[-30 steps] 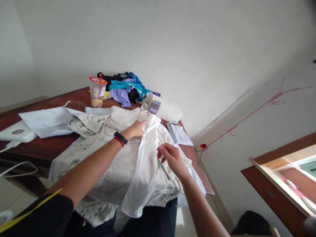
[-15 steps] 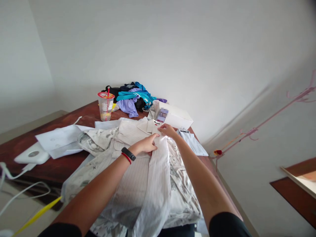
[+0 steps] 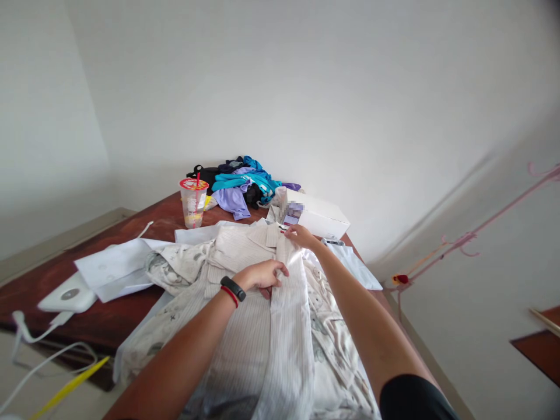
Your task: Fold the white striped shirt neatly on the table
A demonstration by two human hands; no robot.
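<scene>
1. Left hand [image 3: 262,275] pinches the striped shirt [image 3: 262,326] mid-front on the surface [image 3: 109,321]; right hand [image 3: 300,235] grips its collar.
2. Pulling unevenly could skew the fold; the hem may slide off the edge.

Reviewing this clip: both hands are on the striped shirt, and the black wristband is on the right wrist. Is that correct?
Not quite. In the head view the black wristband is on the left wrist. Left hand and right hand both rest on the striped shirt.
</scene>
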